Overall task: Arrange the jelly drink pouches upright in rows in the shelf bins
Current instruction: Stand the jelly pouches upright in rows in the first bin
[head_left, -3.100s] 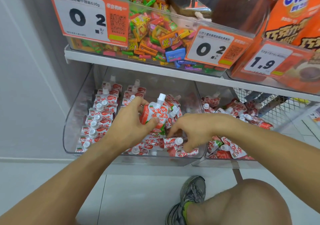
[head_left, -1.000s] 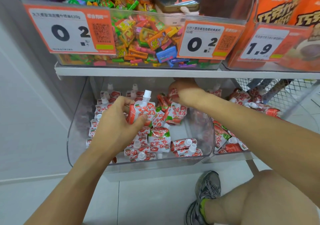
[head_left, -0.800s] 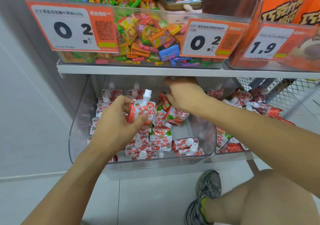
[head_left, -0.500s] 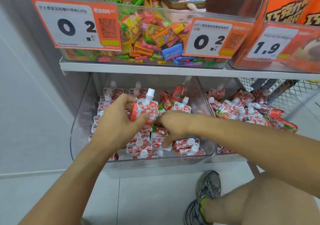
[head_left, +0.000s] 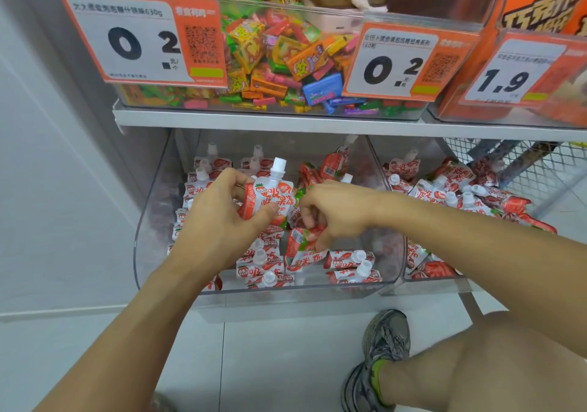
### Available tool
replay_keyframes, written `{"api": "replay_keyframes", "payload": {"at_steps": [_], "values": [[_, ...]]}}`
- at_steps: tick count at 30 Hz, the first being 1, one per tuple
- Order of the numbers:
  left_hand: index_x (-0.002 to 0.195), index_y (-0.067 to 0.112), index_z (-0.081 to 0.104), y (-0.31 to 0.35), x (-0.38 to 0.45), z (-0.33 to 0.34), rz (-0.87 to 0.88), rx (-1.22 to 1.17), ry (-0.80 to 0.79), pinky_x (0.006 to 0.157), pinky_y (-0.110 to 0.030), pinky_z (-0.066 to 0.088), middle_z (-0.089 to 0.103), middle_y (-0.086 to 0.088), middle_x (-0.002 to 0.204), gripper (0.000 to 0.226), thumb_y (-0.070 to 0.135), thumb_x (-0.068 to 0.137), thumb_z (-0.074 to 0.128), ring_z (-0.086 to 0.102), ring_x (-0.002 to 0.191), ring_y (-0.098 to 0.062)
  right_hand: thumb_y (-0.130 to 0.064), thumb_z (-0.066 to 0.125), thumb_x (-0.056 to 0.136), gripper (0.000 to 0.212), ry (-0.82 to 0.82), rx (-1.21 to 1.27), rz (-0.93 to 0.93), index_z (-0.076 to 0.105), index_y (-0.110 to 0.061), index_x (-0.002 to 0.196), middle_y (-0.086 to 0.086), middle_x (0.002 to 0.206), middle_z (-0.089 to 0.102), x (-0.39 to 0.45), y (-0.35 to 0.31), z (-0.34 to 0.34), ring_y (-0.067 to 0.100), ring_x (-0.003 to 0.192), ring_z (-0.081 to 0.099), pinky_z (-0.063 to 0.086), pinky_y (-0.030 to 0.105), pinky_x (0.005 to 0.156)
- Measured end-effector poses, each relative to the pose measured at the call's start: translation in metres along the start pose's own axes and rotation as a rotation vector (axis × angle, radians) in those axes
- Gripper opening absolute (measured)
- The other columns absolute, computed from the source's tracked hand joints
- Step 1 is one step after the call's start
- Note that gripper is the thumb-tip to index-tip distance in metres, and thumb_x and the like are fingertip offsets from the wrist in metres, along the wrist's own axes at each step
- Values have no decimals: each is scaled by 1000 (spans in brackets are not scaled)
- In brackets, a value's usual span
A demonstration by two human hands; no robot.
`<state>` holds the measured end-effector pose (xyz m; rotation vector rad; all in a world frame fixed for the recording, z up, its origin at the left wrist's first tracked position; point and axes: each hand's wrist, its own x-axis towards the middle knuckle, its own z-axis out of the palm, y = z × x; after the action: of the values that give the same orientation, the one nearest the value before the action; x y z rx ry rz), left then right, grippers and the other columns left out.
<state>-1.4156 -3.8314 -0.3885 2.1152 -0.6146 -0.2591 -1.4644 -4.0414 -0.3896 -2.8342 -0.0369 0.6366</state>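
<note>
A white-and-red spouted jelly drink pouch with a white screw cap [head_left: 270, 198] is held upright above the clear plastic shelf bin on the left [head_left: 144, 221], the grip of the left hand [head_left: 216, 217] being clenched round its lower body, thumb across the front and fingers behind. It appears to be kept cap-up so that it can be set straight into a row without being turned again.

A second pouch of the same kind, lying crumpled and tilted [head_left: 301, 243], is pinched by the curled fingers of the right hand [head_left: 333, 214] in the middle of that bin; this is judged to be a lift out of the loose heap, so that room is made and another pouch is readied for standing.

Along the left wall of the bin a row of upright pouches [head_left: 197, 182] is already formed, caps uppermost, and a second short row is seen behind the held pouch. Toward the front right several pouches lie flat on their sides [head_left: 352, 260], not yet arranged. In the neighbouring clear bin on the right [head_left: 428, 281] more pouches are piled untidily [head_left: 451, 189]. The task is judged to be well short of done.

On the shelf above, a clear bin of mixed bright sweets [head_left: 273, 62] is fronted by orange-and-white price cards [head_left: 143, 36].
</note>
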Motion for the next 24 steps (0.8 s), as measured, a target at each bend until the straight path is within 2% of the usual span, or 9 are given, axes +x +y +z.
{"api": "replay_keyframes", "payload": {"at_steps": [3,5,8,11,14,16,18,21,24], "values": [[107,24,50,0,-1,0,-11,-13,10,68,-21,55,64,10,96,42,39,77,76,64,80,-3,-32,85,75,60,16,21,-33,54,-28,126,-5,91,61,-17,6,-16,14,80,56,45,29,67],[107,23,49,-1,-1,1,-21,-26,13,72,-25,57,65,9,98,43,40,78,76,65,83,-6,-32,78,81,64,53,-17,-58,47,-36,137,-1,107,64,-26,14,-21,19,94,59,49,37,82],[102,23,47,-1,-1,5,-28,-45,5,66,-30,58,68,6,93,40,38,79,76,67,75,-9,-24,78,80,42,155,-13,-56,60,-28,118,-4,107,62,-34,28,-20,21,103,57,45,34,87],[96,27,45,-2,-1,11,-23,-57,-20,60,-44,58,69,0,84,39,40,77,77,68,67,-19,-29,84,71,38,187,-85,6,60,-19,99,-17,78,47,-35,31,-16,15,81,49,33,28,68],[91,31,44,0,-2,17,-20,-42,-33,58,-48,56,68,-4,80,36,38,77,76,67,67,-24,-44,87,67,43,-3,-209,14,57,-18,84,-10,70,50,-30,26,-12,10,65,43,35,28,56],[91,31,44,3,-3,20,-7,-25,-31,60,-47,56,68,-5,81,36,38,77,76,66,68,-23,-41,84,72,33,-160,-255,36,63,-18,84,-5,76,61,-23,24,-9,14,71,54,46,31,62],[92,31,44,4,-3,20,2,-18,-30,62,-46,56,68,-5,81,35,38,78,76,66,69,-23,-31,73,80,23,-239,-282,50,66,-16,97,1,89,67,-17,21,-8,21,82,61,53,34,70],[94,31,44,4,-1,21,-6,-20,-42,62,-44,57,68,-7,83,35,37,78,75,66,69,-24,-24,62,87,46,-334,-243,60,55,-25,132,-1,110,62,-15,13,-15,19,93,58,49,31,76],[95,31,44,2,1,22,-10,-6,-44,63,-43,58,68,-6,86,36,38,79,75,66,72,-23,-59,52,92,51,-420,-230,106,60,-21,126,-2,119,59,-7,8,-6,19,101,53,43,33,83]]}}
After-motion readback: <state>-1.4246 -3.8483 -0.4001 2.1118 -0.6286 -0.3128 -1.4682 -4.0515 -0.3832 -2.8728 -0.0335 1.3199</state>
